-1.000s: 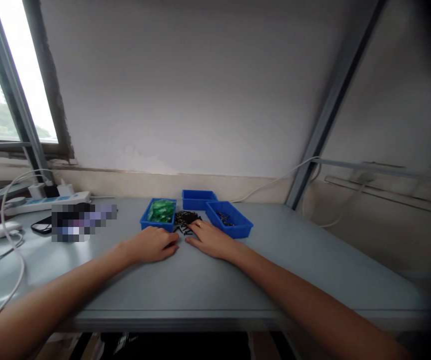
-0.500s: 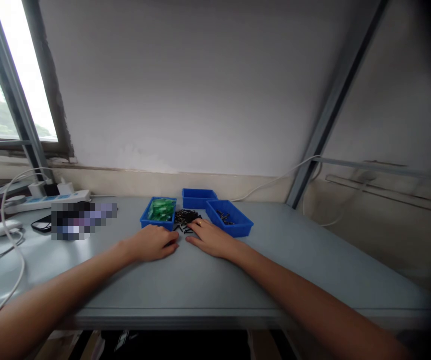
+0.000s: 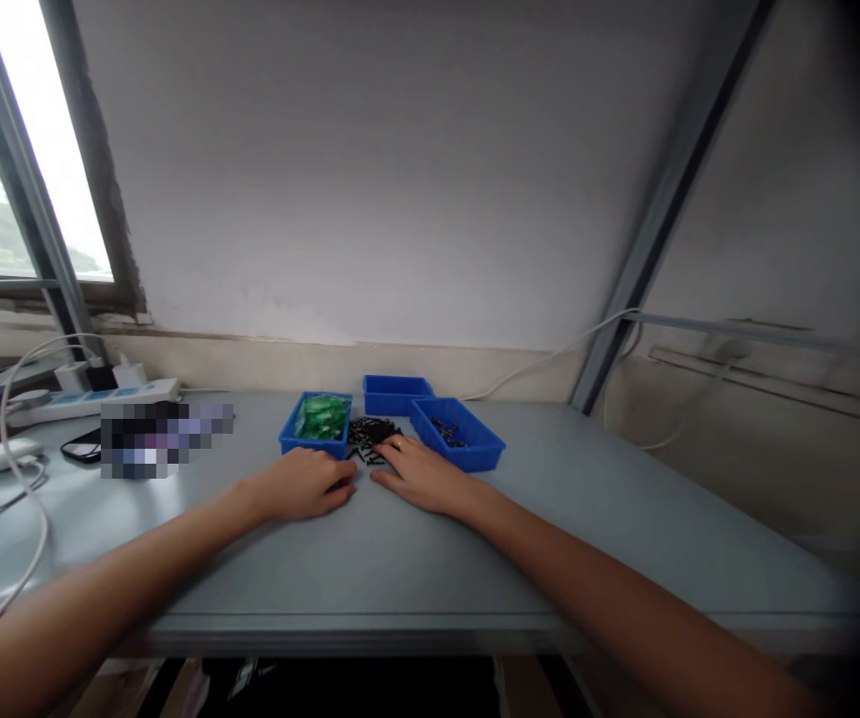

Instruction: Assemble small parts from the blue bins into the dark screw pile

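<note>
My left hand (image 3: 304, 485) rests palm down on the grey table, its fingers loosely bent and the thumb a little apart; nothing shows in it. Just behind it stands a blue bin (image 3: 314, 446) holding small green plastic packets (image 3: 323, 417). My right hand (image 3: 428, 476) lies flat with fingers stretched and apart, a ring on one finger. Its fingertips reach the near edge of a heap of black screws (image 3: 371, 432) between the bins. Beside that hand, a second blue bin (image 3: 481, 458) contains some screws (image 3: 446, 432).
A third blue bin (image 3: 398, 403) stands at the back against the wall. To the left are a white power strip (image 3: 112, 397), a white charger (image 3: 9, 454), loose cables and a blurred-out item (image 3: 168, 439). A metal post (image 3: 610, 339) rises at the right rear.
</note>
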Available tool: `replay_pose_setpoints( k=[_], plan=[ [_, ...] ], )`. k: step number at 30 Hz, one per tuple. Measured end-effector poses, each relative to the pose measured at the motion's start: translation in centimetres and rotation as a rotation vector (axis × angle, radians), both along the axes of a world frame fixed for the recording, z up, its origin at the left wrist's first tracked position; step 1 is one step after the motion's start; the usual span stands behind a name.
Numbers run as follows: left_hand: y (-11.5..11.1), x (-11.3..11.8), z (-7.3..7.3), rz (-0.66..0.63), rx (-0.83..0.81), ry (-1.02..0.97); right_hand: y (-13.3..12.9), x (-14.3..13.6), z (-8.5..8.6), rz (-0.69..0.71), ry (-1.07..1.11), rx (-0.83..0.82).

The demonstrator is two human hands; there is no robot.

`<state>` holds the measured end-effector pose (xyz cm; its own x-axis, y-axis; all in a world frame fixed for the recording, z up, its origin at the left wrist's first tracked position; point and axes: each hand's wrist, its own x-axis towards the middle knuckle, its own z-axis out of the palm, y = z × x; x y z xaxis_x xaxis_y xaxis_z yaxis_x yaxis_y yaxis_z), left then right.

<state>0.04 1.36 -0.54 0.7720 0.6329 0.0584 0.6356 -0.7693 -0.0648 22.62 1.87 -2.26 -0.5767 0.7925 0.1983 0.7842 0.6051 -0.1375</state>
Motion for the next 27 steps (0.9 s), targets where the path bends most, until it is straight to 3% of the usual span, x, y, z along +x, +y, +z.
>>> replay_pose_setpoints(
  k=[15, 27],
  plan=[
    [-0.2, 0.1, 0.2, 0.003, 0.015, 0.022, -0.4, -0.2, 0.5, -0.042, 0.012, -0.016],
    [0.0, 0.0, -0.1, -0.013, 0.019, -0.006, 0.4, -0.1, -0.6, -0.004, -0.036, 0.043]
  ],
)
